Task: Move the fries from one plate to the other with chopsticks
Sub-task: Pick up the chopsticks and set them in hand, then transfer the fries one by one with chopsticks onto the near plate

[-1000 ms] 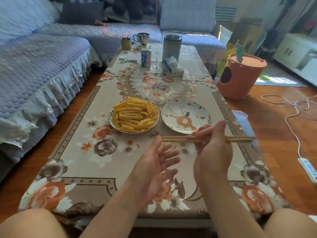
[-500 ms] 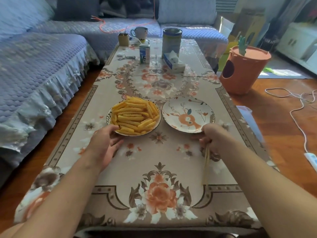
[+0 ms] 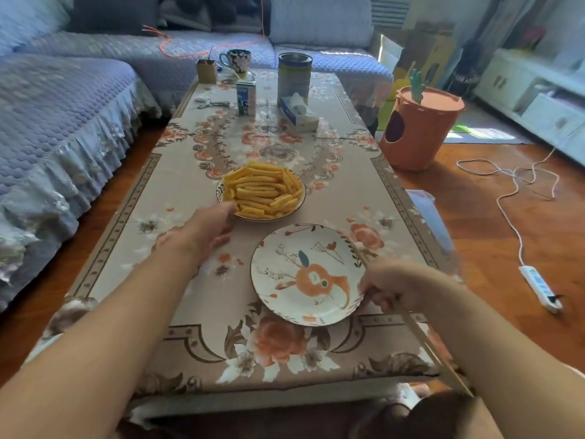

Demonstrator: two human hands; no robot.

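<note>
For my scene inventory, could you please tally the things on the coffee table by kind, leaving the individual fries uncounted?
Plates: 2, fries plate, empty plate
Pair of chopsticks: 1
Mug: 1
Tall tin: 1
Carton: 1
Tissue box: 1
Small brown holder: 1
Total: 8

The left hand (image 3: 202,231) touches the fries plate (image 3: 294,208) at its seven o'clock rim, while the right hand (image 3: 395,285) grips chopsticks (image 3: 427,340) at the empty plate's (image 3: 285,299) three o'clock edge
</note>
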